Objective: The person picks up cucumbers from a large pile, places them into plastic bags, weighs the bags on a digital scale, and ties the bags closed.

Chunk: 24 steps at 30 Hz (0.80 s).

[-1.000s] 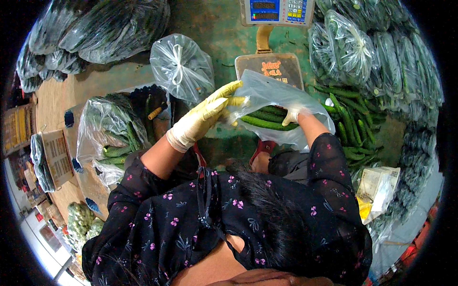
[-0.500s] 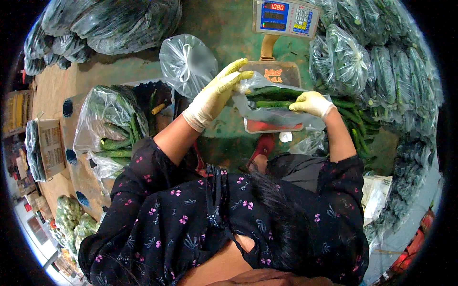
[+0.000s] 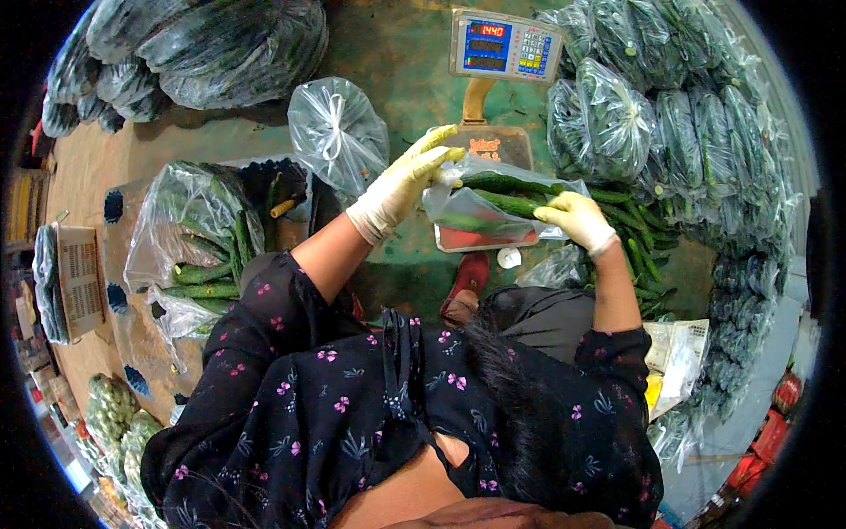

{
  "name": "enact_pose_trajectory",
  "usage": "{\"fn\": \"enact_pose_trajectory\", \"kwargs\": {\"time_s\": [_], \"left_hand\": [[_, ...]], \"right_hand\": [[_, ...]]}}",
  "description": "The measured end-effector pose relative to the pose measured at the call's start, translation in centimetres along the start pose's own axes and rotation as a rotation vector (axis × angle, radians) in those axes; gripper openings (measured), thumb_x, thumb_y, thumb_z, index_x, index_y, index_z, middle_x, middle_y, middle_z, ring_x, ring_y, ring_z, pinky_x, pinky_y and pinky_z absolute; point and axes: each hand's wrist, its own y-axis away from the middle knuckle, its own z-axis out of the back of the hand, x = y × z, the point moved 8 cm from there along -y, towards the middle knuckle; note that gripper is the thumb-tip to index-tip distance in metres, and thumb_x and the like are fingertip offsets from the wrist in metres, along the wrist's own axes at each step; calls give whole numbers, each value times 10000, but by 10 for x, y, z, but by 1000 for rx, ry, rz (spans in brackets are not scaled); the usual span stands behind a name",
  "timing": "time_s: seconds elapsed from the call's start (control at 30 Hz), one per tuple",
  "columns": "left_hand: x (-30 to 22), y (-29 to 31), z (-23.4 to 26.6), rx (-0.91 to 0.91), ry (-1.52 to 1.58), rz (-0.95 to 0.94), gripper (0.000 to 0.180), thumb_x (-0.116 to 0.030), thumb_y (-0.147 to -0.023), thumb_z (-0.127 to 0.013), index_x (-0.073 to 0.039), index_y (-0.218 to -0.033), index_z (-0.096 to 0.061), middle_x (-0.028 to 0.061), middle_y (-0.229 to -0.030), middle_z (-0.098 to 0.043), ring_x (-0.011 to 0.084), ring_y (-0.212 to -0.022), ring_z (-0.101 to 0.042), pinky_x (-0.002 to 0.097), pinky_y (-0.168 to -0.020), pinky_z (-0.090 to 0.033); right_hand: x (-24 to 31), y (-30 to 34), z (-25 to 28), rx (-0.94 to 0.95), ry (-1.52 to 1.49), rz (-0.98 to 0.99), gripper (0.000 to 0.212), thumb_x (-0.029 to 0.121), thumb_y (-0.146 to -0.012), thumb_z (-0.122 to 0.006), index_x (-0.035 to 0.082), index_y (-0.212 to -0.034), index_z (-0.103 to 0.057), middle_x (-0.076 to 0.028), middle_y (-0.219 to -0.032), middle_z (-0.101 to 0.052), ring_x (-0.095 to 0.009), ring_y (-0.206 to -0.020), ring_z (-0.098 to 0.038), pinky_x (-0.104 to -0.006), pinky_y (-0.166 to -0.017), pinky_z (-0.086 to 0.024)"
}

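Note:
A clear plastic bag (image 3: 467, 220) with long green cucumbers (image 3: 507, 203) in it lies across the weighing scale's platform (image 3: 520, 144). My left hand (image 3: 401, 187), in a pale yellow glove, is at the bag's left end. Its fingers are stretched out and spread, pointing up and right; part of the thumb side is hidden by the plastic. At the right end, my gloved right hand (image 3: 579, 220) curls its fingers over a cucumber, with the thumb pointing left along it. The scale's display (image 3: 505, 46) stands on a post behind, lit with red digits.
Loose cucumbers (image 3: 648, 242) lie right of my right hand. Bagged cucumbers (image 3: 608, 123) are stacked at the far right, and large dark bundles (image 3: 211, 53) at the far left. A tied clear bag (image 3: 339, 132) sits left of the scale. More cucumbers (image 3: 207, 273) lie in an open bag at left.
My right hand has shifted slightly left and down on the view, its fingers now further over the cucumbers. The cucumbers lie more slanted in the bag. The scale's red digits have changed.

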Motion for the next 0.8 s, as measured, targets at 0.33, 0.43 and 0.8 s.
{"fn": "enact_pose_trajectory", "kwargs": {"time_s": [0.33, 0.43, 0.8], "left_hand": [[-17, -2, 2, 73, 252, -55, 555, -369, -916, -458, -31, -1349, -374, 139, -1145, -570, 216, -965, -573, 313, -842, -437], [-42, 8, 8, -81, 197, -213, 530, -343, -928, -444, -9, -1335, -387, 139, -1138, -576, 200, -954, -569, 304, -849, -426], [-16, 7, 1, -48, -265, -108, 507, -226, -900, -514, -24, -1344, -376, 95, -1213, -542, 171, -1137, -480, 300, -1001, -334]], "right_hand": [[-173, -7, -38, -31, -176, -524, 456, 292, -786, -630, 37, -1160, -581, -171, -1129, -613, -289, -1027, -588, -353, -862, -450], [-113, -2, 1, -266, -71, -379, 413, 272, -766, -659, 19, -1087, -600, -184, -1084, -621, -329, -997, -586, -371, -859, -450], [-103, 8, -25, -110, -615, -276, 324, 182, -845, -639, 5, -1114, -609, -28, -1021, -641, -101, -903, -575, -241, -824, -445]]}}
